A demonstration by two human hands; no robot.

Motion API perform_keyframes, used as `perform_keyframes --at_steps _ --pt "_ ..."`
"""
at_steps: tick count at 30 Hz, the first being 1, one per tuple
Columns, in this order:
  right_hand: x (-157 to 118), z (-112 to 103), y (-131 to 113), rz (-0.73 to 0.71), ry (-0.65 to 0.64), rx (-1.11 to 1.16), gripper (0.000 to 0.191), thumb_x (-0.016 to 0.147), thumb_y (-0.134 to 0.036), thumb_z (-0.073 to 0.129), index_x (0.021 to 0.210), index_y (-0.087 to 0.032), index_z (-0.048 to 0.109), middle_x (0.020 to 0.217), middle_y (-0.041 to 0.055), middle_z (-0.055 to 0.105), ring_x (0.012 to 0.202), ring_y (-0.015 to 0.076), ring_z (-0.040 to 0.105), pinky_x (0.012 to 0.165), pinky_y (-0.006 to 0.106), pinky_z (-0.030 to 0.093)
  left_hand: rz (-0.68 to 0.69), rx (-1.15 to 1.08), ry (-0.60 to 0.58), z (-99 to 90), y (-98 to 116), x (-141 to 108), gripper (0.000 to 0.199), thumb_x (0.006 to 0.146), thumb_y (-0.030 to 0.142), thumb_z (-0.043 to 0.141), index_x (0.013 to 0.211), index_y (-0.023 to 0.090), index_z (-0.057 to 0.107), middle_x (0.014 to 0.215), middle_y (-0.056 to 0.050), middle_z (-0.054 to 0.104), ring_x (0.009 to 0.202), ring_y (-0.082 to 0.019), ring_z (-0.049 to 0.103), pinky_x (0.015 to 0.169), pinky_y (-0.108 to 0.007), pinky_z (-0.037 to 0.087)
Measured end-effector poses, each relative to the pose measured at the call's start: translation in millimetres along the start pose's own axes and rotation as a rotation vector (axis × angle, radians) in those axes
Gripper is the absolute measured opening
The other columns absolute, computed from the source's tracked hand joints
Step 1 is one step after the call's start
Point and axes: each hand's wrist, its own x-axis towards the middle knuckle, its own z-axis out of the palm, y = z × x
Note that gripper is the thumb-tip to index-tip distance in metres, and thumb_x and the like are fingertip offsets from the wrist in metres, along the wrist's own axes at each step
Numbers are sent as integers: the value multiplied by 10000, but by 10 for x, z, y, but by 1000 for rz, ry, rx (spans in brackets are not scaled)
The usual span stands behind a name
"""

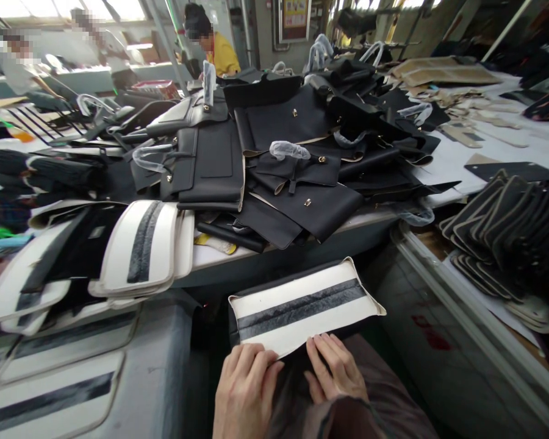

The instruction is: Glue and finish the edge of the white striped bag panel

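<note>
A bag piece [304, 305] lies tilted in front of me, its white panel face up with a dark grey strip along the middle. Black material shows at its sides and back edge. My left hand [246, 384] pinches the near edge of the panel between thumb and fingers. To its right, my right hand [333, 366] grips the same edge, fingers on top and the thumb lower down. The underside of the piece and what lies beneath my hands are hidden.
Black leather bag parts [279, 122] with wrapped handles heap on the table ahead. White flaps with dark strips [139, 244] are stacked at left. Black panels [512, 225] stand in rows at right beside a metal-edged bench [466, 317]. A person in yellow [224, 55] sits beyond.
</note>
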Motion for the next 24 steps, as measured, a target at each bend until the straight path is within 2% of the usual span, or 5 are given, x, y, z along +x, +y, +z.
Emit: perform_keyframes --at_steps 5,10,16,19,24 --pt "39 42 -103 -49 29 10 328 978 -225 482 1238 -111 647 1141 110 675 1183 229 585 1122 383 443 28 3 54 69 -46 -26 67 903 177 586 904 240 609 865 12 611 865 -188 582 1093 -536 293" --pt "77 72 -217 -74 -10 23 332 976 -205 451 1223 -151 666 1119 78 706 1094 232 653 1106 353 463 -72 -47 152 200 -70 -122 46 892 216 618 936 229 620 1035 -55 567 1020 -234 570 1102 -619 306" --pt "117 113 -416 6 3 79 332 993 -155 410 1196 -134 672 1081 63 725 1037 226 684 1123 356 431 -251 -142 259 269 -125 -280 63 882 266 640 875 209 615 1287 -112 498 1212 -269 526 1032 -502 473" --pt "162 137 -513 26 21 130 327 988 -146 428 1191 -150 683 1096 54 719 1029 228 689 1116 339 448 -299 -178 306 270 -144 -320 75 883 260 632 853 199 602 1401 -118 448 1292 -278 484 1053 -477 467" --pt "249 150 -604 30 43 146 376 993 -111 369 1161 -188 697 1099 16 724 1024 202 691 1100 316 461 -287 -156 352 256 -157 -332 54 888 226 613 861 198 576 1389 -124 480 1279 -257 513 1051 -449 478"
